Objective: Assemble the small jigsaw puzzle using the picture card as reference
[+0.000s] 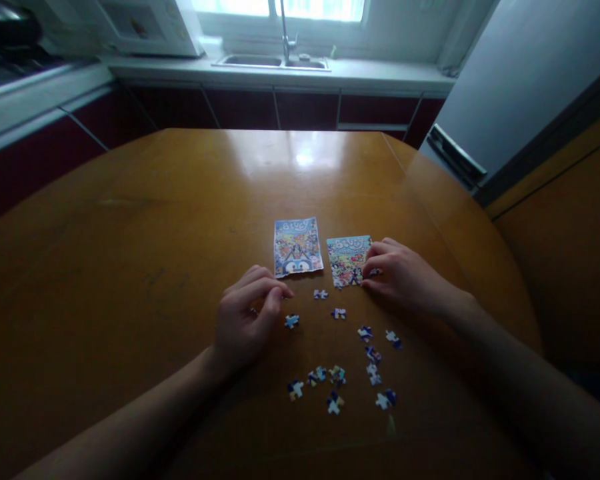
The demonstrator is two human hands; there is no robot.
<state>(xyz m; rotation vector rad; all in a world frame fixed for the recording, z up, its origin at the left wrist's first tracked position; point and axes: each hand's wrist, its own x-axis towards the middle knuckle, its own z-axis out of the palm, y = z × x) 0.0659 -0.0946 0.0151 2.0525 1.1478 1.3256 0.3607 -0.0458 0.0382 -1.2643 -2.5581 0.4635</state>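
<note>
Both left hand (245, 320) and right hand (405, 272) are curled, grips unclear; centre-right, the joined puzzle (347, 259) could be split by a right-hand nudge.

One large, glossy orange-brown wooden table (130, 267) with angled far corners, its top reflecting pale daylight from a bright, overexposed window (320, 9) set in a whitish wall (400, 33). Beyond the table, a run of dark red cabinets (305, 110) under a pale countertop (380, 69), fitted with a double-basin metal sink (255, 62) and slim metal faucet (287, 47); a white boxy appliance (147, 27) at left. Right side: one tall grey refrigerator (545, 80) with dark handle (455, 157), beside a brown wooden panel (565, 247); dim, cool light overall.
</note>
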